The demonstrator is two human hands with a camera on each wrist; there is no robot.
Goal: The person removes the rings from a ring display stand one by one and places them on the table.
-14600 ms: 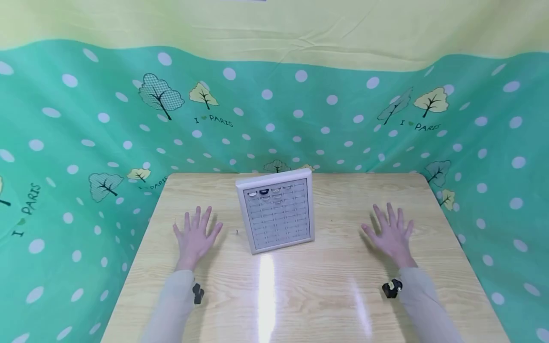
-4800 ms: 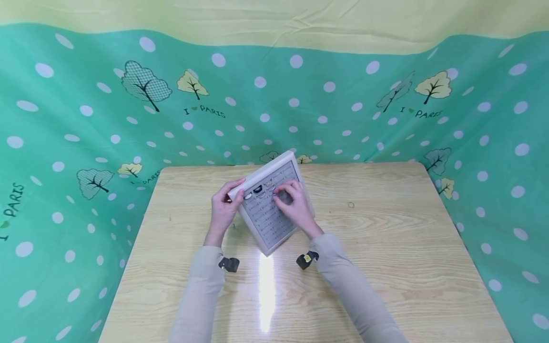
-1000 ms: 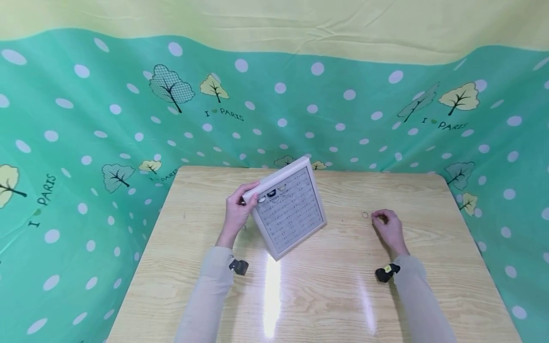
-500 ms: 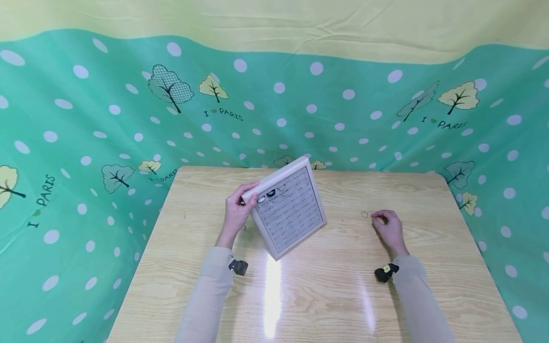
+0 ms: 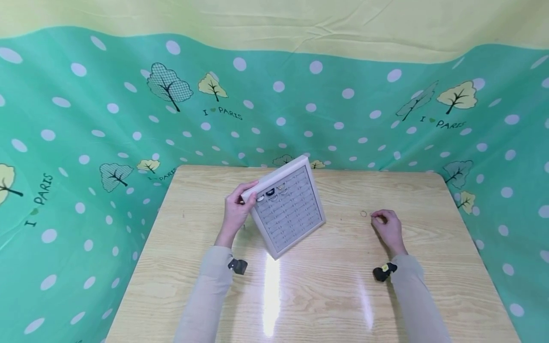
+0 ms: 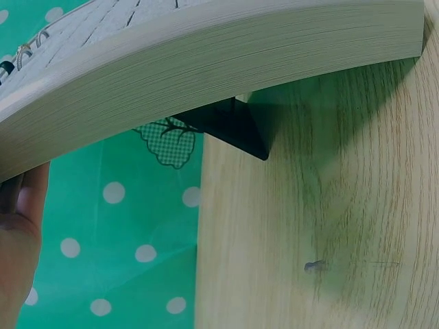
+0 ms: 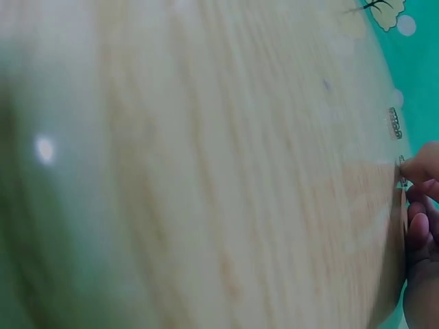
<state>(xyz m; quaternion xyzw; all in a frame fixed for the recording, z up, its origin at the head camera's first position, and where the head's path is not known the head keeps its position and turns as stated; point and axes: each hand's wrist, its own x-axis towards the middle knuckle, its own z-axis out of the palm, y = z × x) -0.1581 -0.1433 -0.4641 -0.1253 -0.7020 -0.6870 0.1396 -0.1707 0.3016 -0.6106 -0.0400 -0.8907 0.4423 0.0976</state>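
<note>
A white-framed ring display tray stands tilted on the wooden table, propped on a black stand. A few rings sit in its top row. My left hand grips the tray's upper left corner, thumb in front; the frame's edge fills the left wrist view. My right hand rests on the table to the right with curled fingers, which pinch a small ring at the table surface. Another small ring lies just left of them, also seen in the right wrist view as a loose ring.
A green dotted cloth with tree prints hangs round the table's back and sides. Light glares on the near tabletop. A small dark mark shows on the wood under the tray.
Since 4.8 s ago my right hand left the tray's top row and went right to the table beside the loose ring. Over the last second both hands have stayed still.
</note>
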